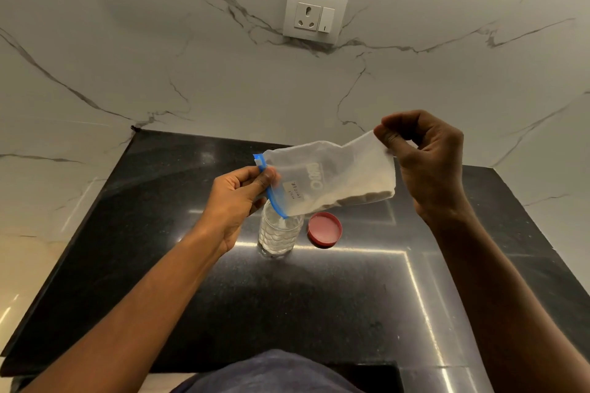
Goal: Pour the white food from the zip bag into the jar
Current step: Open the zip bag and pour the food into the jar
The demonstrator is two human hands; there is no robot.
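Zip bag [332,179] is held in the air above the black counter [159,265], tipped with its blue zip edge [271,188] down over the mouth of the clear jar [279,233]. Left hand [236,198] pinches the zip end between thumb and fingers; right hand [424,156] pinches the raised bottom corner. White food [357,195] sits mostly along the bag's lower edge, towards the right end. Some white material already shows in the jar. Red lid [324,229] lies on the counter just beside the jar, right side.

Step in hand, as judged: pouring. Cannot tell how wide the zip mouth stands.

For a clean pour: keep the zip corner centred over the jar mouth, raise the right hand gradually so the food slides in a narrow stream, and shake lightly if it clumps. Risk: spill past the rim.
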